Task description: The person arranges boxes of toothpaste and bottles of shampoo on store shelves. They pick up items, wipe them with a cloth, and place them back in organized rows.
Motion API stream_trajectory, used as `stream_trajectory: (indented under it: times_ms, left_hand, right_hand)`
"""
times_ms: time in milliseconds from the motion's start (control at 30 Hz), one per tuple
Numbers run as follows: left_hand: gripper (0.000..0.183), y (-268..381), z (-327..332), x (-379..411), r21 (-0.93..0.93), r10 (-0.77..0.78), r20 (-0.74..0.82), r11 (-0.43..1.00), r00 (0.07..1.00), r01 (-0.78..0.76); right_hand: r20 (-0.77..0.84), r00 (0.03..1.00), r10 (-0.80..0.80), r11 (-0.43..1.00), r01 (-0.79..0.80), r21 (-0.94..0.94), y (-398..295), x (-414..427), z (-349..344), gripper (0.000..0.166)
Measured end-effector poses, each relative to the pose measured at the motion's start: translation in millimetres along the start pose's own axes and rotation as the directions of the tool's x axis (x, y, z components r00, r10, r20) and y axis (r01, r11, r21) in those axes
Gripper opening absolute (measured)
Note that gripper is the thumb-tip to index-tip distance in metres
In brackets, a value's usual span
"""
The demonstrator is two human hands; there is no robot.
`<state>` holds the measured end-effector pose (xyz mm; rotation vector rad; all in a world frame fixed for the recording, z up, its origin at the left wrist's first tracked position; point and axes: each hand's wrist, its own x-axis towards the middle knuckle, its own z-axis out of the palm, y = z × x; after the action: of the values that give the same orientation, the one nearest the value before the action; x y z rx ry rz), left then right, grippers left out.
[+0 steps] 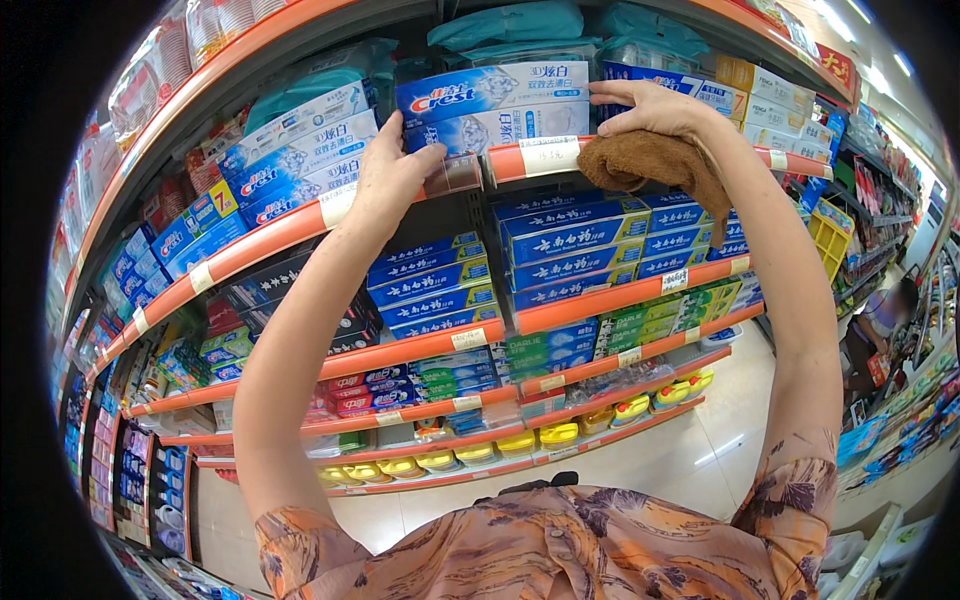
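Observation:
Two stacked Crest toothpaste boxes (491, 90), blue and white, lie at the front of the upper shelf between my hands. My left hand (396, 165) grips their left end, its fingers behind the corner and its thumb low on the front. At the right end, fingertips of my right hand (649, 109) touch the upper box. A brown terry cloth (645, 165) is held under that palm and hangs over the orange shelf edge (517, 161). More Crest boxes (300, 161) are stacked left of my left hand.
Blue Yunnan Baiyao toothpaste boxes (570, 244) fill the shelf below, with green Darlie boxes (641, 326) lower down. Teal plastic packs (510, 26) sit behind the Crest boxes. Yellow-capped containers (517, 442) line the bottom shelf. A person (877, 330) is farther down the aisle at right.

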<state>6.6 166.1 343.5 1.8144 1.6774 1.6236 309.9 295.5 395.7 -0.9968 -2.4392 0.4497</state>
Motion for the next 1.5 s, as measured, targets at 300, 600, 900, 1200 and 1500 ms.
stream_trajectory:
  times_ms: [300, 600, 900, 1200, 1500]
  left_hand:
    - [0.078, -10.5, 2.0, 5.7, 0.245, 0.11, -0.087, 0.966, 0.99, -0.086]
    - [0.066, -10.8, -4.6, -17.4, 0.234, 0.383, -0.195, 0.912, 0.903, -0.336]
    - [0.085, -33.4, 91.2, -201.2, -0.496, 0.316, 0.54, 0.868, 0.78, -0.009]
    - [0.051, -87.0, 176.2, -293.3, -0.404, -0.164, 0.871, 0.299, 0.464, 0.864]
    - [0.063, -111.3, 220.2, -314.4, -0.149, -0.06, 0.961, 0.71, 0.269, 0.688]
  right_hand:
    - [-0.017, 0.999, -0.043, 0.997, 0.041, -0.059, -6.9, -5.7, -0.9, 0.083]
    - [-0.177, 0.981, -0.082, 0.987, 0.056, -0.149, -24.4, -40.9, -7.6, 0.047]
    - [-0.527, 0.85, -0.009, 0.943, 0.183, 0.278, -38.7, -172.8, 128.2, 0.01]
    - [-0.352, 0.931, 0.097, 0.959, 0.006, 0.282, 20.4, -264.6, 298.3, 0.047]
    - [-0.07, 0.939, 0.337, 0.756, -0.226, 0.615, 54.6, -317.5, 315.8, 0.067]
